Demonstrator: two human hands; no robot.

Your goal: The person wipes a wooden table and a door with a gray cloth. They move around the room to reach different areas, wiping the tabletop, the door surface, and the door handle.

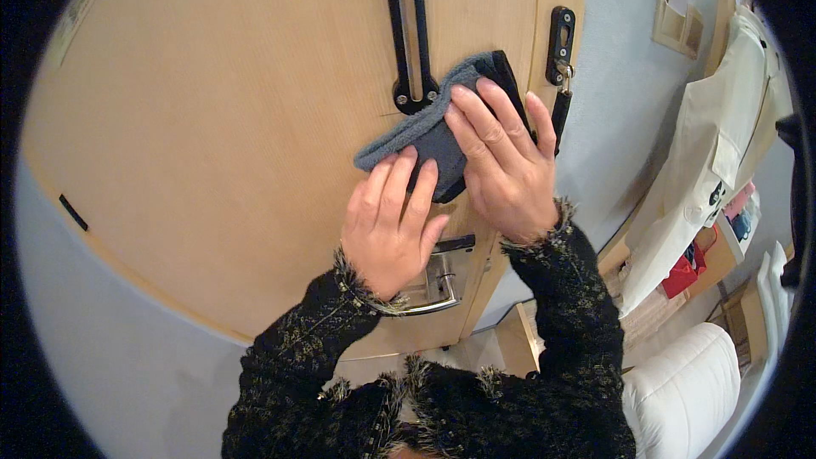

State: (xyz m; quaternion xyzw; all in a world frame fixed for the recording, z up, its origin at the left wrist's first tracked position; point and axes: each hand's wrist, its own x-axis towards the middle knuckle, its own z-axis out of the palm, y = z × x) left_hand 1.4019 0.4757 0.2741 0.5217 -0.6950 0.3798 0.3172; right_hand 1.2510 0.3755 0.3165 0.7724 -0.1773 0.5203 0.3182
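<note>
A folded grey cloth (pixel 440 153) with black edging lies against a light wooden door (pixel 223 108). My left hand (pixel 392 217) has its fingertips on the cloth's lower left part. Across its right part rest the fingers of my right hand (pixel 507 159), slightly spread. Both hands press the cloth flat to the door. Just above it is the black slotted plate of a door guard (pixel 411 32), screwed on; the cloth's upper fold touches its lower end. Below my left hand, a metal lever handle (pixel 446 284) is partly hidden by that hand and sleeve.
On the door frame at right sits a black latch plate (pixel 561 44) with a swing bar (pixel 561 118) hanging from it. A white garment (pixel 714 127) hangs farther right, above a red bag (pixel 682 277). White bedding (pixel 685 389) lies at lower right.
</note>
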